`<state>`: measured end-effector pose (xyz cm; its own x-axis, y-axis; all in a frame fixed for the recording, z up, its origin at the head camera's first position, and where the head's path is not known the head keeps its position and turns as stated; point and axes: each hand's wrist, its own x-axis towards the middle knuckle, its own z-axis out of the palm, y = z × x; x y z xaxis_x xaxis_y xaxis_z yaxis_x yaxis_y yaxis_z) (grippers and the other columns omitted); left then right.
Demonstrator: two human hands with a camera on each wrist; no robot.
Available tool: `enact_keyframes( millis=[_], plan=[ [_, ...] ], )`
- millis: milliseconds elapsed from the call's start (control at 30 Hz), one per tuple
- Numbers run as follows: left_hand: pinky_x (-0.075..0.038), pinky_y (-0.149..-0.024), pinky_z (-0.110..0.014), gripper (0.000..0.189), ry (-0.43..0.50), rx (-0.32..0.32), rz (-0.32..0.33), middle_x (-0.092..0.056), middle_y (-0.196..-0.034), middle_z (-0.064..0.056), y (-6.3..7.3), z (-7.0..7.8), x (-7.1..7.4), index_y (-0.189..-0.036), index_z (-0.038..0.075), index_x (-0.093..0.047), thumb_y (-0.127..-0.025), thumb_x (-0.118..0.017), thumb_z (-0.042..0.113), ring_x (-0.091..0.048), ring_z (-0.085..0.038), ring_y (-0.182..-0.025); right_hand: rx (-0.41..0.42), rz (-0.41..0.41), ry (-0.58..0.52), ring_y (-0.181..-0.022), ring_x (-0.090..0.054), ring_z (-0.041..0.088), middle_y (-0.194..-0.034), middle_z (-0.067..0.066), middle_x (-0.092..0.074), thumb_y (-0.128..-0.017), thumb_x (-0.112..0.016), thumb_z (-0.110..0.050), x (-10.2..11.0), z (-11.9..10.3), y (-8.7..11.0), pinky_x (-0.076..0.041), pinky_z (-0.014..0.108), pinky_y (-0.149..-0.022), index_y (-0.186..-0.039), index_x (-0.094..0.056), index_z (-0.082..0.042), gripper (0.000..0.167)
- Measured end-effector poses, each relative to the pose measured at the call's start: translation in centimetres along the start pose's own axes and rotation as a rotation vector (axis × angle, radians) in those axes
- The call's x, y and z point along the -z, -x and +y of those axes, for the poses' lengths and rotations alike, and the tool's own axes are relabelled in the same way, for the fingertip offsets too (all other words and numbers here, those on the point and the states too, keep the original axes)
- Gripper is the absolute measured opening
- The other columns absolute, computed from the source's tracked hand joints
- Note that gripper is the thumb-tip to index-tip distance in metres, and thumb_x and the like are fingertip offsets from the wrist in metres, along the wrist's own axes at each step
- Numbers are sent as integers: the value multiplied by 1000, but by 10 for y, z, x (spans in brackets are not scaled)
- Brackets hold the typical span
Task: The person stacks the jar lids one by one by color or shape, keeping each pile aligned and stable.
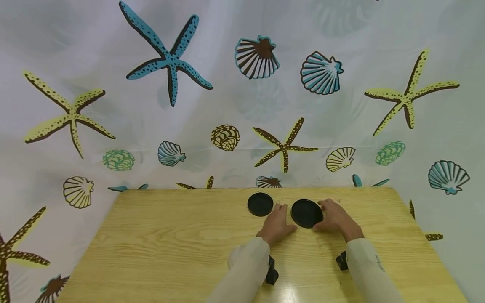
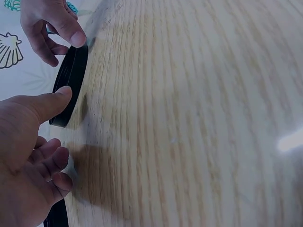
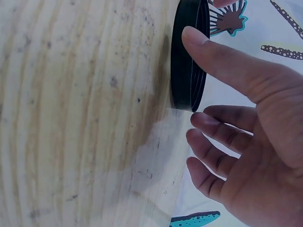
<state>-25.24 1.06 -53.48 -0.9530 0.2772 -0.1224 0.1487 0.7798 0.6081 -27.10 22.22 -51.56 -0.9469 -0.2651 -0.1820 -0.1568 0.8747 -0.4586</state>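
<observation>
In the head view, two black round shallow lid-like discs lie near the far edge of the wooden table. My right hand (image 1: 335, 219) is at the right side of the nearer, larger black lid (image 1: 306, 213), thumb and index finger about its rim. The right wrist view shows that thumb (image 3: 222, 59) against the lid's side wall (image 3: 184, 71), the other fingers loosely bent. Between the two discs is my left hand (image 1: 277, 225), thumb and fingers spread apart, holding nothing. The smaller black disc (image 1: 260, 204) lies just beyond it to the left.
The wooden table (image 1: 170, 244) stretches wide to the left and toward me. Behind its far edge hangs a pale cloth (image 1: 212, 101) printed with starfish and shells. Black wrist-worn devices (image 1: 271, 273) show beneath both forearms.
</observation>
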Motion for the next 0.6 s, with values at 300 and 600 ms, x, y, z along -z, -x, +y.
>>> enact_keyframes(
  millis=[300,600],
  plan=[
    [-46,-97,-40,72,19,-4,-2,-44,-137,-14,-3,5,-2,-144,2,-36,-87,-70,28,-55,-28,-118,-6,-4,10,-109,-54,39,-119,22,-51,-71,-84,-29,-4,2,-2,-44,53,-92,-136,-42,8,85],
    [-47,-94,-41,65,21,-7,10,-48,-130,-13,-7,10,-7,-141,4,-42,-87,-70,26,-57,-28,-112,-17,-1,-21,-108,-54,39,-119,23,-53,-71,-84,-26,-5,4,-3,-44,53,-92,-135,-44,8,82]
  ],
)
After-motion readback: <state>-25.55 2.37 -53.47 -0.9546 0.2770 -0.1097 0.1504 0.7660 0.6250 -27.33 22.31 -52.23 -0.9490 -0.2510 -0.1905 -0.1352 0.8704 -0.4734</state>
